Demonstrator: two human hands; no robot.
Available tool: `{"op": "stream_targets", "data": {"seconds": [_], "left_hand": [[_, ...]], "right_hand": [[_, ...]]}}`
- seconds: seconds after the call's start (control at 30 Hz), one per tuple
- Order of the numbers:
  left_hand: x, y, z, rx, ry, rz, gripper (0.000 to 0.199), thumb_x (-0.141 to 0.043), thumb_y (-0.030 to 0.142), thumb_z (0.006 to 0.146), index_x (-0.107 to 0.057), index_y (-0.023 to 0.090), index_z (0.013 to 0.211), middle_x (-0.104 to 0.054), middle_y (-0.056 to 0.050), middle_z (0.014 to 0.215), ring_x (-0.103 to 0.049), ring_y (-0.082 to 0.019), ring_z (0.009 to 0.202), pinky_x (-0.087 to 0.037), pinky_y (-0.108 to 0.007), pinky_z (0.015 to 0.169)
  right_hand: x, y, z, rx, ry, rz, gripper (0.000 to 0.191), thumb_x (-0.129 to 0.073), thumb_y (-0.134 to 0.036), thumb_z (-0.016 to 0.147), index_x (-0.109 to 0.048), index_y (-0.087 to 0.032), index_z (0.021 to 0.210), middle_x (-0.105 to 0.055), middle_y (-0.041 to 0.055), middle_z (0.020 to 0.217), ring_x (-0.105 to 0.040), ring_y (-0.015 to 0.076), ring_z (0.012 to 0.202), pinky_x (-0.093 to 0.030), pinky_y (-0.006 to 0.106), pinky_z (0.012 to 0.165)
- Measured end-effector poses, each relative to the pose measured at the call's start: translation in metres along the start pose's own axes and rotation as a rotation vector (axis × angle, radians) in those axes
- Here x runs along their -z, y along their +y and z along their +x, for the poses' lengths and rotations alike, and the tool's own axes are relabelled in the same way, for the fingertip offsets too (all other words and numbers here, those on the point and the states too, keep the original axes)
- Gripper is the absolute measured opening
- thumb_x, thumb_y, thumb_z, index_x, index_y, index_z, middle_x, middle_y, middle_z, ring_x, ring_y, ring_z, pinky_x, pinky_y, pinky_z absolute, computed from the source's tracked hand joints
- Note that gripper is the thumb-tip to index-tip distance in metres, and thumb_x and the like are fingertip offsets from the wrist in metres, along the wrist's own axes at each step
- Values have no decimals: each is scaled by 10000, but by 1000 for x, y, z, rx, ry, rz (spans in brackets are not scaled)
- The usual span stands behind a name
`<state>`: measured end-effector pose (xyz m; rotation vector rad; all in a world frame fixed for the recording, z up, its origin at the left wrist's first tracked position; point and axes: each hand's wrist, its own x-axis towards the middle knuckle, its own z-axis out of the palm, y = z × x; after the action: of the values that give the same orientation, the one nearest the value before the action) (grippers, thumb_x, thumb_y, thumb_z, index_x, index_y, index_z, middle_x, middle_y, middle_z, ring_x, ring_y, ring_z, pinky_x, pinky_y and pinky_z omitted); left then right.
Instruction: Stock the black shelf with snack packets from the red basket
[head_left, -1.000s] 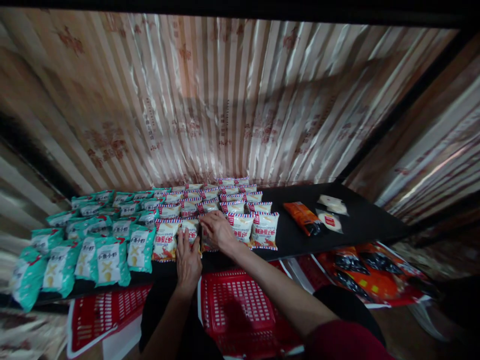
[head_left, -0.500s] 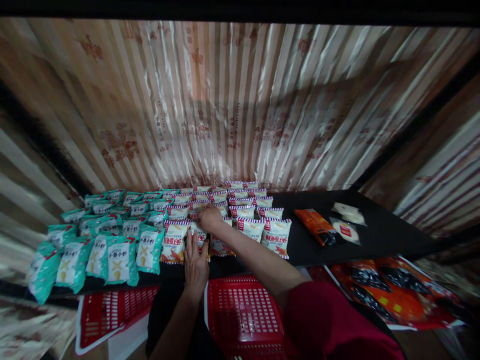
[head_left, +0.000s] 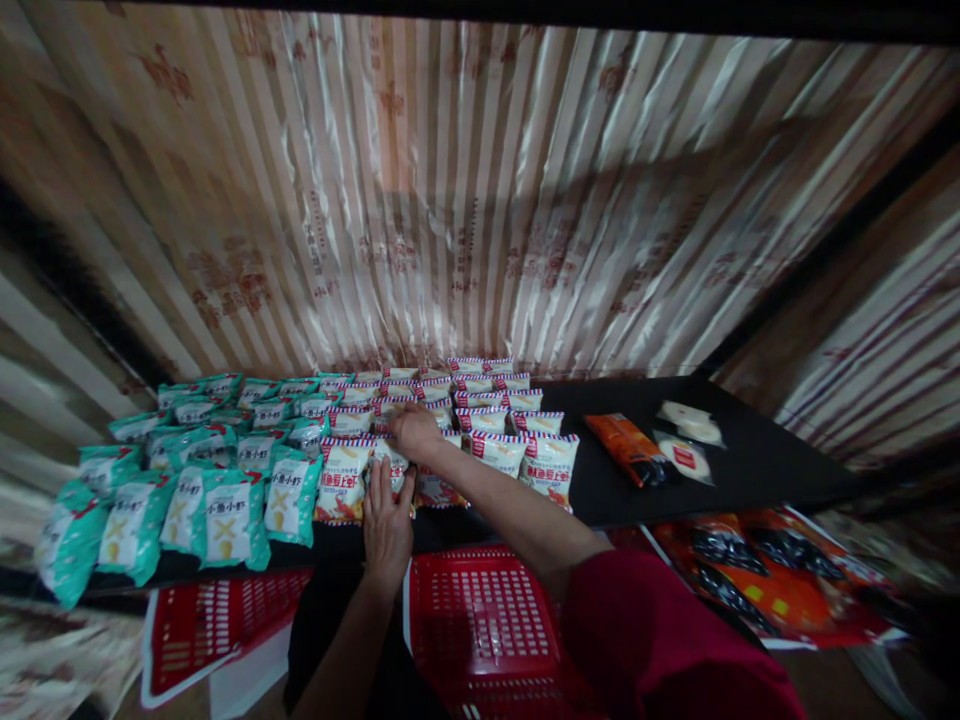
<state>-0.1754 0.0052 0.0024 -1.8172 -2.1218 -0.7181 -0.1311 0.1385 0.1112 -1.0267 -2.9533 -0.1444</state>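
My left hand [head_left: 388, 530] lies with outstretched fingers on the face of a white snack bag [head_left: 388, 475] in the front row, thumb by its right side. My right hand [head_left: 416, 432] reaches in from the right just above that bag, its fingers curled down among the bags; what they hold is hidden. Red-and-blue-edged white snack bags stand in rows around both hands, such as one bag [head_left: 343, 482] to the left and another [head_left: 550, 468] to the right. My right forearm covers part of a front-row bag [head_left: 439, 488].
Teal snack bags [head_left: 235, 518] stand in rows on the left of the black shelf [head_left: 600, 505]. To the right lie an orange packet [head_left: 628, 448] and clear-wrapped pale items [head_left: 686, 458]. Red baskets [head_left: 480, 620] sit below; one at right holds orange-and-black packets [head_left: 780, 590]. Striped sheeting [head_left: 480, 200] hangs behind.
The view has shifted slightly, so the shelf and bags sit a little further left and higher. Both hands stay at the same front-row bag, with only small finger movement.
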Motion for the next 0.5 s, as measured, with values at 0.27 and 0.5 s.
{"op": "stream_targets", "data": {"seconds": [0.27,0.5], "left_hand": [[-1,-1,1,-20,50,-18,519,-436,15,785,-499,214,1260,-289,-154,1453,-142,-307,1369,-359,-489,999],[1,1,1,-5,38,-7,507,-384,14,812,-465,172,1287,-309,-196,1433,-158,-318,1363,-378,-491,975]], "right_hand": [[-3,2,-1,12,10,38,226,-478,-253,837,-677,-181,918,-693,76,943,-526,225,1027,-376,326,885],[17,29,-9,-44,26,36,304,-459,-172,833,-617,-175,1093,-655,82,1095,-566,187,1006,-326,273,943]]}}
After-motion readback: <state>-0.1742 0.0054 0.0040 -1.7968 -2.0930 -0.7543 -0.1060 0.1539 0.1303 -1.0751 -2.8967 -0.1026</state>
